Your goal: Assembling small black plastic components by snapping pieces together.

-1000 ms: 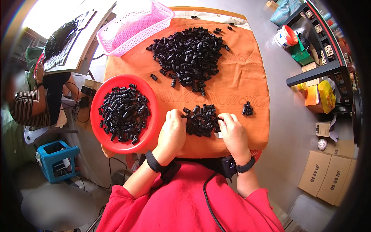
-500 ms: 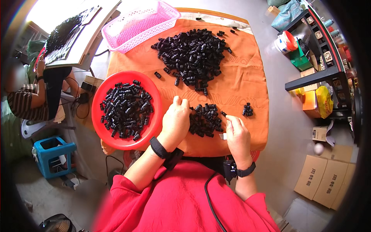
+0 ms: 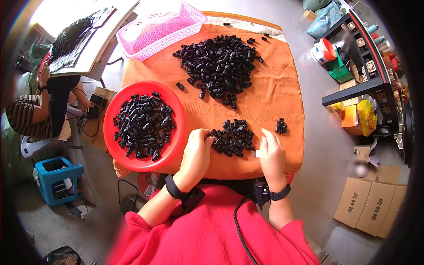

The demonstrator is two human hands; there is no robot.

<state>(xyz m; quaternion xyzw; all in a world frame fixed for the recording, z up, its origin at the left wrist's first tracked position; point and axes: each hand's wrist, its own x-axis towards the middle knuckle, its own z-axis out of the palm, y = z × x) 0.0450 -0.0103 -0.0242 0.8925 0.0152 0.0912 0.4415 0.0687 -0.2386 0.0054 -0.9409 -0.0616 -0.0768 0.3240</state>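
My left hand (image 3: 197, 153) is closed at the left edge of a small pile of short black plastic pieces (image 3: 236, 138). Its thumb and forefinger pinch together at a dark bit that looks like one of these pieces. To the pile's right, my right hand (image 3: 272, 155) has curled fingers, with a small white flat piece (image 3: 255, 153) sticking out from them; the rest of that piece is hidden. Left of my hands, a round red basin (image 3: 177, 150) holds many of the same black pieces. A large heap (image 3: 218, 66) of them lies farther back, and a little cluster (image 3: 281, 126) sits at the right.
An orange cloth (image 3: 282, 92) covers the table. A pink perforated basket (image 3: 148, 46) stands at its far left corner. Left are a blue stool (image 3: 59, 170) and a person in a striped top (image 3: 31, 112) at another table. Shelving (image 3: 353, 92) and cardboard boxes (image 3: 371, 205) line the right.
My left hand has drawn back toward me and slightly left, to the small pile's edge. The black piece seen at my right fingertips no longer shows there; the white piece stays in that hand.
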